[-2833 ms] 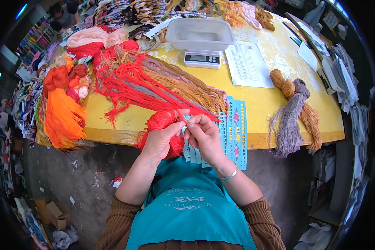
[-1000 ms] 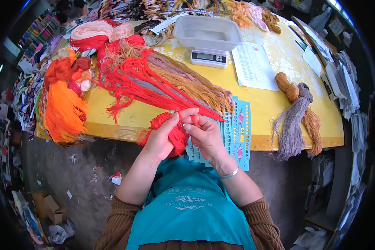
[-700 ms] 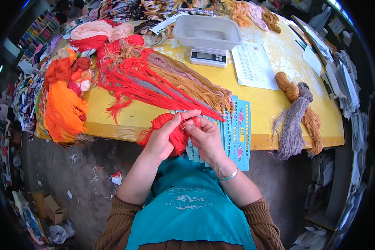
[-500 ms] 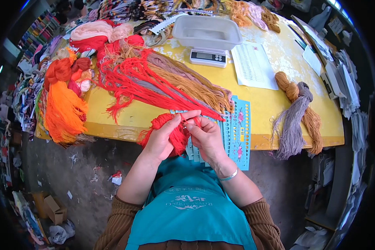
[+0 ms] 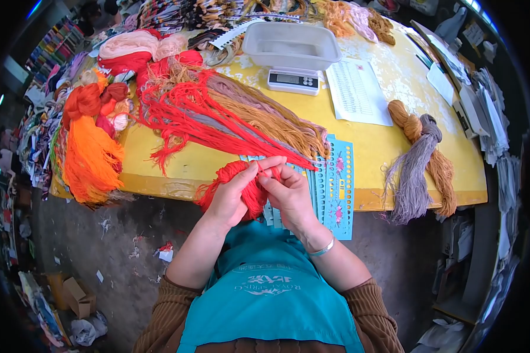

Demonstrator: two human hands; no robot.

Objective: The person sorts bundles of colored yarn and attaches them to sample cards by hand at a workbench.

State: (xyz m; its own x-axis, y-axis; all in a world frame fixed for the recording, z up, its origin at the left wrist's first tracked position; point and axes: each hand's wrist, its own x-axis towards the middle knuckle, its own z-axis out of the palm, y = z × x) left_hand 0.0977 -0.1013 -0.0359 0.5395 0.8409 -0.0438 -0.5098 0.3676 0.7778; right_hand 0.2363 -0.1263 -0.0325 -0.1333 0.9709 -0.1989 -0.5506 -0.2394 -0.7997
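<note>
A bundle of red embroidery thread is gripped in my left hand, part of it bulging out behind the thumb and below the palm. My right hand pinches some red strands of the same bundle close to the left fingertips. Both hands meet over the table's front edge. Under and beside them lie blue punched thread cards with pink flower prints, which stick out past the edge. Long red strands spread over brown and mauve ones behind my hands, their ends reaching the cards.
On the yellow table stand a digital scale with a clear plastic tub and a printed sheet. Grey thread and tan thread hang over the front edge at right; orange thread hangs at left.
My right hand has shifted slightly left and closer to the left one, its fingers still pinching red strands. The left hand keeps its hold on the bundle.
</note>
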